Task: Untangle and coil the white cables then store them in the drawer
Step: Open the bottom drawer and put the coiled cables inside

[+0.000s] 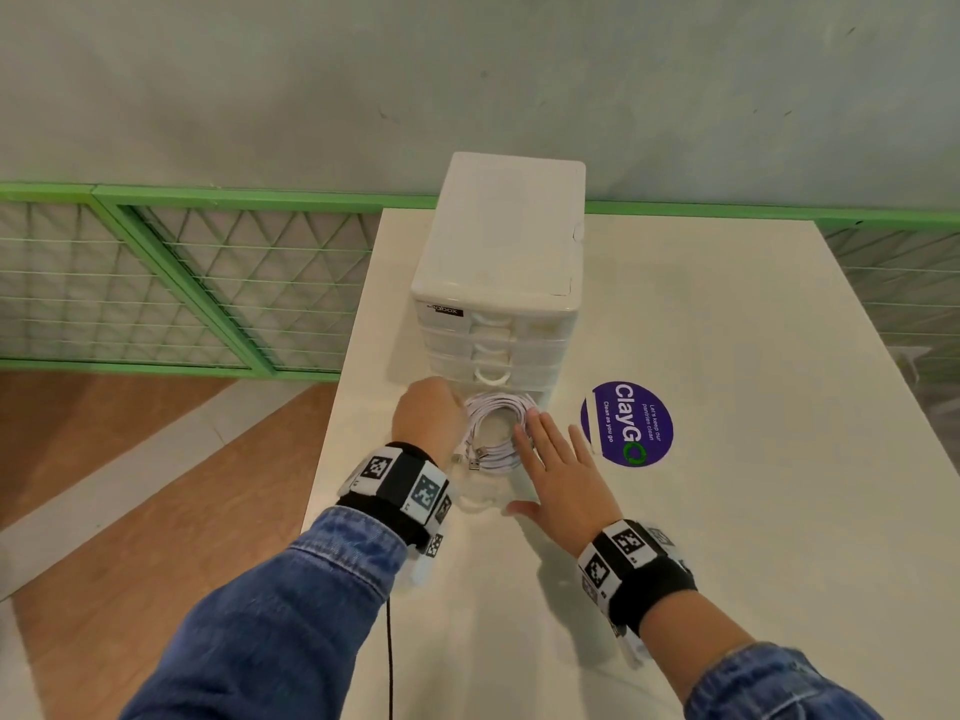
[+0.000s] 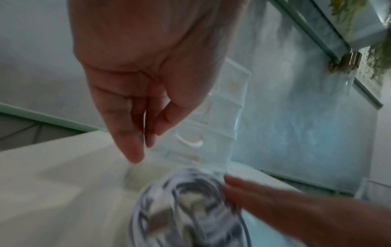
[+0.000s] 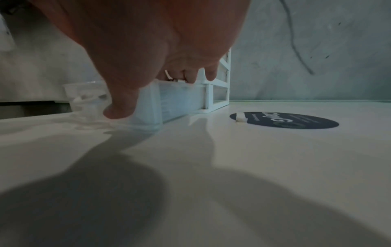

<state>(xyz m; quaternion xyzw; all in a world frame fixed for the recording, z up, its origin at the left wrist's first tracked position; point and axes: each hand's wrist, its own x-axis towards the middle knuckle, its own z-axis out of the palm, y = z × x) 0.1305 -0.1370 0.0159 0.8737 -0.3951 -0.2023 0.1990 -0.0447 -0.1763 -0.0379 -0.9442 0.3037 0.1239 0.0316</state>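
The white cables lie as one coil (image 1: 498, 433) inside the clear bottom drawer (image 1: 480, 498), which is pulled out of the white drawer unit (image 1: 501, 241). A metal USB plug (image 1: 474, 464) sticks out at the coil's near left. My left hand (image 1: 428, 415) hovers over the drawer's left side; in the left wrist view this hand (image 2: 139, 133) hangs loosely curled and holds nothing above the blurred coil (image 2: 186, 208). My right hand (image 1: 556, 459) lies flat with straight fingers at the drawer's right rim, fingertips touching the coil. Seen from the right wrist, its thumb (image 3: 120, 110) is at the drawer's (image 3: 180, 100) front corner.
The unit stands at the back left of a white table (image 1: 727, 511). A round purple sticker (image 1: 628, 423) lies flat right of the drawer. A green mesh fence (image 1: 182, 283) and wooden floor are to the left. A black cord (image 1: 389, 657) hangs from my left wrist.
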